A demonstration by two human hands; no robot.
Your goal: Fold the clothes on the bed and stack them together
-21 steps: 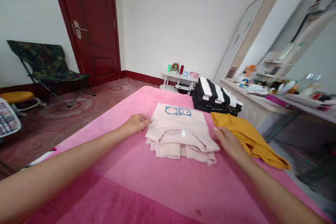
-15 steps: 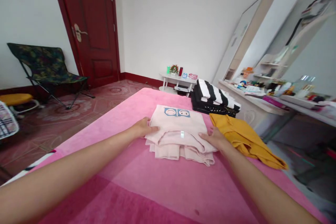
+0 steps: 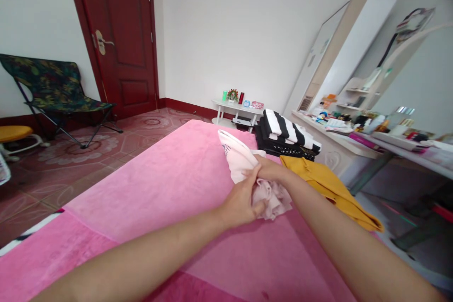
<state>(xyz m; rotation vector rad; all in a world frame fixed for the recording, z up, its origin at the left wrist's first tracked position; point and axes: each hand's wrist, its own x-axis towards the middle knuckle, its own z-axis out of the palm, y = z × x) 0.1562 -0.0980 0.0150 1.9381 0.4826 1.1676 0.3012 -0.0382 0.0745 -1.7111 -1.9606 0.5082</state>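
Note:
A pale pink shirt, bunched and folded over on itself, is lifted partly off the pink bedspread in the middle of the view. My left hand is closed around its near side, thumb toward me. From the right, my right hand grips the same cloth, its fingers partly hidden behind the fabric. The two hands meet at the shirt's middle. Part of a dark printed mark shows on the raised flap, and crumpled edges hang below the hands.
Beyond my right hand lies a yellow garment. Behind it a stack of folded clothes has a black-and-white striped piece on top. A cluttered dressing table stands right, a low white table at the back, a folding chair left.
The shirt lay flat, folded, its printed front up, with a hand at each side. Now both hands have come together, gathering and lifting it, and the print is mostly turned away.

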